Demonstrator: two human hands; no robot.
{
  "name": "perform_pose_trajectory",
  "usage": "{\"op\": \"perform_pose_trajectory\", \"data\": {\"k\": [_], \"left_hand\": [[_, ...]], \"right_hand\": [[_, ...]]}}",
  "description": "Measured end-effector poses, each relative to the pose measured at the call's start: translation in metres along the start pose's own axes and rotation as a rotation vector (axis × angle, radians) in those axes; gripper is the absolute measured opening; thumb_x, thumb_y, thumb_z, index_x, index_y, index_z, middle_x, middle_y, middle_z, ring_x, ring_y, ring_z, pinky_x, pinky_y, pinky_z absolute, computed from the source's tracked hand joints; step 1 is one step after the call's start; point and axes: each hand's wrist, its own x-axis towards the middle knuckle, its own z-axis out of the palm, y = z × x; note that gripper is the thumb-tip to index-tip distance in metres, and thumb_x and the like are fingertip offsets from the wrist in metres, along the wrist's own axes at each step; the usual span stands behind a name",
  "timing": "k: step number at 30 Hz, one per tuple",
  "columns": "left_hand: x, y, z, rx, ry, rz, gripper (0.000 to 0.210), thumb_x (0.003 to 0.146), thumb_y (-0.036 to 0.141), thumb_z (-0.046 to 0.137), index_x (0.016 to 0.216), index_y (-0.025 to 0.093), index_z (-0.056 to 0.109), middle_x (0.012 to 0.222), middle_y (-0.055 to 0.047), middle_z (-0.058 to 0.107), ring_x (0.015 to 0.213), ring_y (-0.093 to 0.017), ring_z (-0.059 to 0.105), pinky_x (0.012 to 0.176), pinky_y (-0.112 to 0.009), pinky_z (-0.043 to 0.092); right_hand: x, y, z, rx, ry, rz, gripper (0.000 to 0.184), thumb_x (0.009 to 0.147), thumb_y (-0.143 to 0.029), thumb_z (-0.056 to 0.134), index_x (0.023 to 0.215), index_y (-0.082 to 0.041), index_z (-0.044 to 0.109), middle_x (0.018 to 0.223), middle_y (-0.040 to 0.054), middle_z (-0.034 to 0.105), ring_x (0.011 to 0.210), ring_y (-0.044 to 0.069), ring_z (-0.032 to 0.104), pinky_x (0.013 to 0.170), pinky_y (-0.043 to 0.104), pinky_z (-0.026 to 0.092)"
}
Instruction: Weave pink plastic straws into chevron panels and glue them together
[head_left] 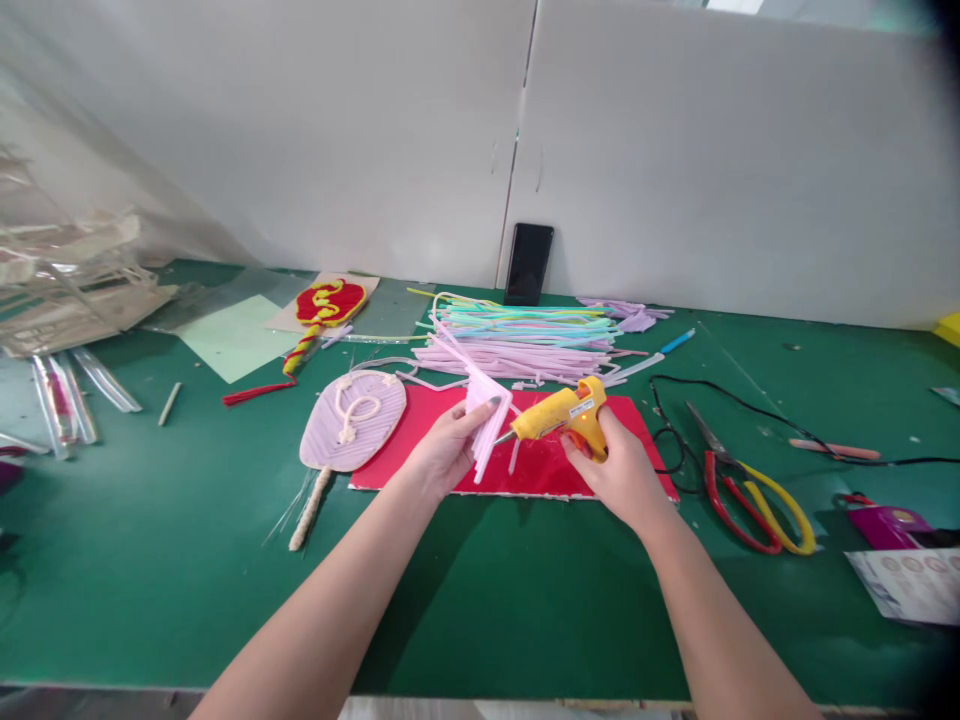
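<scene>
Two forearms reach in over the near edge of the green bench (525, 600). Toward the bench's near right corner lies a white printed card (911, 585), with a purple object (889, 526) just behind it. Scissors (725, 460) with one red and one yellow handle lie farther in from the right edge, their blades pointing to the far edge. On the left half, a lilac fan (322, 430) lies with its wrapped handle toward the near edge and a looped cream cord on its face; its blade reaches the left end of a red board (547, 475).

Above the middle of that board, the person's left hand (448, 447) pinches a bent bunch of lilac stems (486, 400) between thumb and fingers. The right hand (619, 470) has its fingers wrapped about the grip of a yellow glue gun (551, 412), whose nozzle points left at the bunch; whether the two touch cannot be told. A black cable (900, 460) runs to the bench's right edge, crossing a pinkish stick (862, 453).

Behind the board lie piles of lilac stems (517, 360) and mint stems (525, 325). Left of these, a red and yellow fan (330, 300) with a red tassel (259, 394) lies near a pale green sheet (232, 338). At the far edge a black phone (529, 262) leans upright against white panels (337, 130).
</scene>
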Motion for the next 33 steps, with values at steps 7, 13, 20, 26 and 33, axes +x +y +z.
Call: {"op": "perform_pose_trajectory", "data": {"k": [7,13,20,26,33], "left_hand": [[0.0007,-0.0006,-0.0004,-0.004,-0.008,-0.008,0.006,0.077,0.010,0.061,0.082,0.009,0.062,0.063,-0.005,0.068,0.050,-0.011,0.063,0.050,-0.016,0.052],[0.0004,-0.0009,0.0002,-0.009,-0.019,-0.017,0.007,0.076,0.011,0.062,0.083,0.009,0.062,0.064,-0.005,0.069,0.051,-0.011,0.064,0.051,-0.015,0.052],[-0.0002,-0.0004,-0.0004,-0.013,-0.032,-0.008,0.006,0.077,0.011,0.061,0.082,0.009,0.062,0.065,-0.005,0.069,0.052,-0.011,0.064,0.051,-0.016,0.053],[0.0003,0.0001,-0.0012,-0.004,-0.036,-0.008,0.005,0.078,0.010,0.059,0.081,0.009,0.063,0.064,-0.005,0.069,0.052,-0.011,0.063,0.050,-0.016,0.051],[-0.0009,0.0005,0.0005,0.016,-0.036,-0.013,0.003,0.077,0.010,0.060,0.078,0.009,0.063,0.058,-0.003,0.067,0.045,-0.008,0.059,0.046,-0.013,0.048]], "right_hand": [[-0.0006,0.0005,0.0007,-0.017,-0.009,0.006,0.022,0.079,-0.034,0.051,0.097,-0.020,0.049,0.073,0.0043,0.059,0.065,0.021,0.058,0.056,0.029,0.044],[-0.0008,0.0019,0.0009,-0.016,0.001,-0.004,0.025,0.080,-0.034,0.050,0.100,-0.020,0.048,0.071,0.0033,0.057,0.062,0.021,0.057,0.054,0.029,0.043],[-0.0009,0.0023,0.0011,0.001,-0.011,0.014,0.020,0.079,-0.035,0.049,0.095,-0.022,0.048,0.069,0.0026,0.056,0.061,0.021,0.057,0.053,0.030,0.044],[0.0002,0.0035,0.0012,-0.003,-0.006,0.010,0.022,0.079,-0.035,0.049,0.096,-0.021,0.048,0.069,0.0029,0.055,0.061,0.021,0.057,0.052,0.030,0.044],[0.0013,0.0042,0.0013,-0.008,0.032,0.022,0.020,0.079,-0.034,0.049,0.095,-0.022,0.047,0.074,0.0042,0.057,0.065,0.023,0.058,0.056,0.032,0.044]]}}
